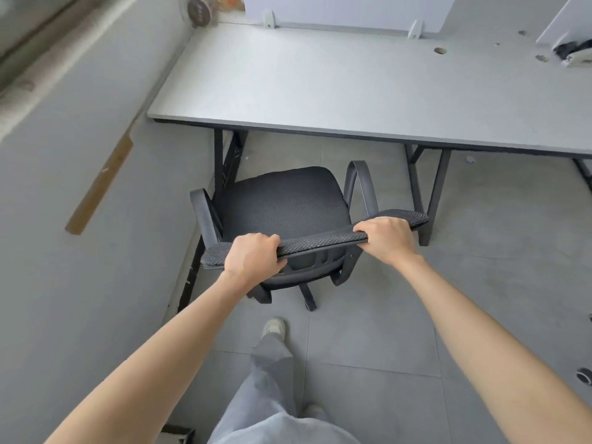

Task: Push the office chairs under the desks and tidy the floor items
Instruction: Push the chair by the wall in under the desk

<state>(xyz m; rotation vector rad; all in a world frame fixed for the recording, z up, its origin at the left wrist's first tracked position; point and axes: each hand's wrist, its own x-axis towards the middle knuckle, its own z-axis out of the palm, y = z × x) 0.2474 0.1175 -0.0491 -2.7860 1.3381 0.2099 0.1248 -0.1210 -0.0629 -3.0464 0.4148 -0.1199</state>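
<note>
A black mesh office chair (282,203) with two curved armrests stands on the grey tiled floor, facing a pale grey desk (320,91). Its seat front lies just short of the desk's front edge, between the black desk legs. My left hand (253,256) grips the left part of the backrest's top edge. My right hand (386,240) grips the same edge further right. Both arms are stretched forward. The chair's base and castors are mostly hidden under the seat.
A grey wall runs close along the chair's left side. Black desk legs (429,193) stand to the right of the chair. A white partition (346,11) lines the desk's back. A small scrap (470,159) lies on the floor under the desk. Another chair's castor (583,376) shows at the right edge.
</note>
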